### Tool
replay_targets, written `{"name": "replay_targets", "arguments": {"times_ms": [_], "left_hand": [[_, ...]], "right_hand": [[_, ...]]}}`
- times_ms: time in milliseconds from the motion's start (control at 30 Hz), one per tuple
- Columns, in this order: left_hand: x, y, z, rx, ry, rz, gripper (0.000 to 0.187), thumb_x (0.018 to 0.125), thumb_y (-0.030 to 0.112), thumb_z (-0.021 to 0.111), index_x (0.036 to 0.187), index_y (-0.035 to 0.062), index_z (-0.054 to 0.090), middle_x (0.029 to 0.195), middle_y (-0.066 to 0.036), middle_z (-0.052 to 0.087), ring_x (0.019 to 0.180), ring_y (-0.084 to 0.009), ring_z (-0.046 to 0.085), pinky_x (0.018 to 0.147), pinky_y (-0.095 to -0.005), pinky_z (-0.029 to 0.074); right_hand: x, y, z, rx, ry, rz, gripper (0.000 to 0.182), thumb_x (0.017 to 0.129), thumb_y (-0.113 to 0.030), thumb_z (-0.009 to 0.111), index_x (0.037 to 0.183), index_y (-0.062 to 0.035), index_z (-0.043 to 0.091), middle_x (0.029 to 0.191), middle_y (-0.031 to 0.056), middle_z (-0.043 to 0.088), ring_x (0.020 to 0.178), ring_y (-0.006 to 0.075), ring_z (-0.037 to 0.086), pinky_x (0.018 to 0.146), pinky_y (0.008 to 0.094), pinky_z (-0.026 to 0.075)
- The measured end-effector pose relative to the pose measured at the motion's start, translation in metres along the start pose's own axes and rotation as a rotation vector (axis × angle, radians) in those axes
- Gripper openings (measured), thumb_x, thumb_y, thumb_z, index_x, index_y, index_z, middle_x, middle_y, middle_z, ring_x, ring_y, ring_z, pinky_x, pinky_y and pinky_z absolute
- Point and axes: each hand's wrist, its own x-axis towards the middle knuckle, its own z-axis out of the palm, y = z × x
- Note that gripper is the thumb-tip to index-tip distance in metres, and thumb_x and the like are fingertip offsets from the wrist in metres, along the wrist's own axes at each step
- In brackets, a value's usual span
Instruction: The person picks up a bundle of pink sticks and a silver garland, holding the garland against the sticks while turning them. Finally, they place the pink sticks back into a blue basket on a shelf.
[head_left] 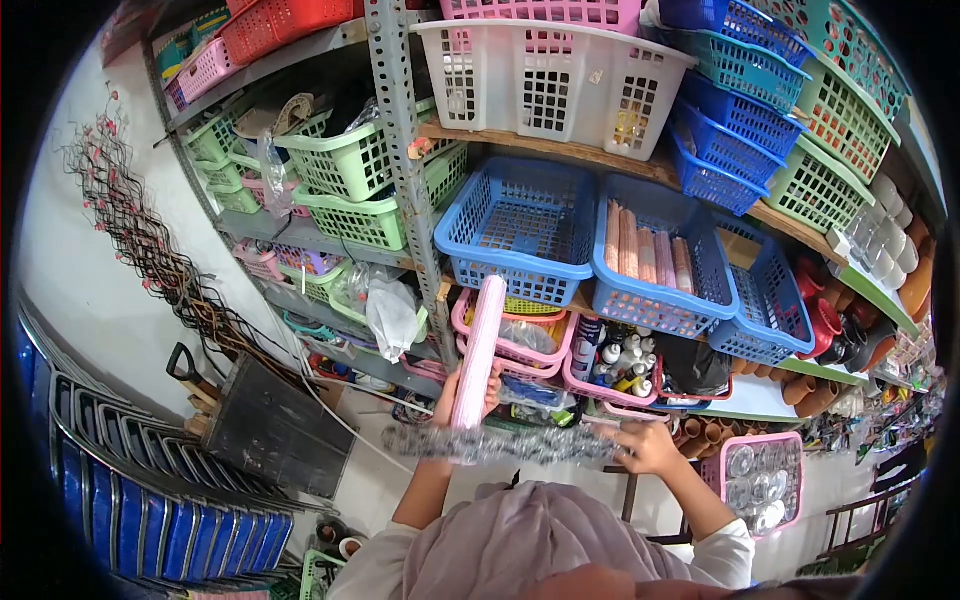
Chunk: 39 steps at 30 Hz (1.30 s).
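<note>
My left hand [446, 402] is closed around a long pink roll [481, 340], which points up and away toward the shelf. The roll's top end is close to the front of a blue basket [518, 262]. In my right hand [648, 446] is one end of a grey, see-through strip [540, 446], pinched between closed fingers. Smeared by motion, the strip stretches left across the lower end of the roll, past my left wrist. Its exact kind cannot be made out.
Another blue basket [668, 312] holds several pinkish rolls [640, 245]. Below it, a pink basket [610, 392] contains bottles. A metal shelf post [395, 120] rises left of centre. Stacked blue chairs [150, 520] and a dark board [275, 425] stand at left.
</note>
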Motion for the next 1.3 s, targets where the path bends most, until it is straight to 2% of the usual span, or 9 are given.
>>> {"name": "replay_targets", "arguments": {"times_ms": [133,233,333,400,433,867,933,1133,1300], "left_hand": [[0.002,-0.001,-0.021,0.234,0.149,0.159,0.050,0.092,0.029,0.052,0.128,-0.0028,0.038,0.118,-0.012,0.048,0.090,-0.0189,0.049,0.081,-0.0380,0.050],[0.009,0.002,-0.013,-0.026,-0.151,-0.105,0.047,0.092,0.026,0.051,0.128,-0.0026,0.039,0.111,-0.014,0.053,0.094,-0.0231,0.053,0.079,-0.0389,0.049],[0.002,-0.013,0.006,0.016,-0.038,-0.047,0.045,0.093,0.027,0.049,0.127,-0.0009,0.041,0.109,-0.013,0.053,0.091,-0.0218,0.053,0.073,-0.0338,0.046],[0.001,-0.023,0.007,0.298,0.430,0.241,0.043,0.094,0.031,0.045,0.124,0.0004,0.044,0.109,-0.010,0.052,0.086,-0.0198,0.050,0.066,-0.0304,0.043],[-0.002,-0.009,-0.010,0.167,0.005,-0.022,0.043,0.094,0.033,0.045,0.121,0.0002,0.047,0.109,-0.011,0.051,0.086,-0.0196,0.050,0.063,-0.0307,0.043],[-0.019,-0.023,-0.006,0.331,0.085,-0.139,0.050,0.094,0.041,0.046,0.127,0.0033,0.042,0.108,-0.012,0.050,0.090,-0.0187,0.047,0.066,-0.0286,0.045],[-0.023,-0.025,0.006,0.429,0.198,-0.103,0.051,0.093,0.041,0.047,0.129,0.0059,0.040,0.105,-0.011,0.049,0.084,-0.0188,0.049,0.061,-0.0277,0.045],[-0.024,-0.020,0.004,0.572,0.009,-0.050,0.051,0.094,0.039,0.047,0.131,0.0059,0.035,0.104,-0.010,0.046,0.065,-0.0155,0.049,0.053,-0.0253,0.044],[-0.023,-0.014,-0.002,0.582,0.013,-0.094,0.046,0.094,0.039,0.048,0.117,-0.0002,0.045,0.100,-0.009,0.053,0.063,-0.0147,0.050,0.051,-0.0245,0.044]], "right_hand": [[0.000,0.011,0.017,0.018,0.226,0.161,0.066,0.064,-0.024,0.064,0.129,-0.0242,0.053,0.065,0.0046,0.054,0.054,0.0240,0.055,0.047,0.0369,0.045],[-0.007,0.002,0.010,0.007,0.059,0.015,0.065,0.064,-0.023,0.064,0.128,-0.0240,0.054,0.064,0.0049,0.052,0.054,0.0242,0.055,0.047,0.0375,0.044],[-0.004,0.004,0.003,-0.040,0.059,0.043,0.065,0.063,-0.023,0.063,0.128,-0.0241,0.054,0.063,0.0047,0.050,0.054,0.0243,0.055,0.047,0.0372,0.044],[-0.002,0.020,0.010,-0.021,0.243,0.116,0.064,0.064,-0.019,0.063,0.128,-0.0219,0.054,0.063,0.0064,0.051,0.052,0.0261,0.054,0.047,0.0377,0.044],[0.001,0.023,0.010,-0.001,0.313,0.200,0.063,0.064,-0.018,0.062,0.127,-0.0213,0.055,0.064,0.0070,0.051,0.052,0.0264,0.054,0.048,0.0378,0.044],[-0.007,0.025,-0.008,-0.103,0.377,0.302,0.065,0.062,-0.015,0.066,0.126,-0.0205,0.055,0.069,0.0084,0.053,0.055,0.0275,0.055,0.050,0.0387,0.045],[-0.006,0.025,-0.013,-0.133,0.375,0.261,0.065,0.063,-0.015,0.065,0.127,-0.0206,0.055,0.069,0.0087,0.054,0.054,0.0280,0.055,0.050,0.0391,0.045],[-0.009,0.023,-0.020,-0.146,0.347,0.294,0.060,0.062,-0.012,0.064,0.121,-0.0122,0.058,0.069,0.0113,0.054,0.058,0.0306,0.056,0.051,0.0398,0.044],[-0.006,0.029,-0.019,-0.087,0.430,0.411,0.060,0.061,-0.012,0.063,0.120,-0.0134,0.059,0.069,0.0101,0.054,0.057,0.0294,0.055,0.051,0.0395,0.044]]}}
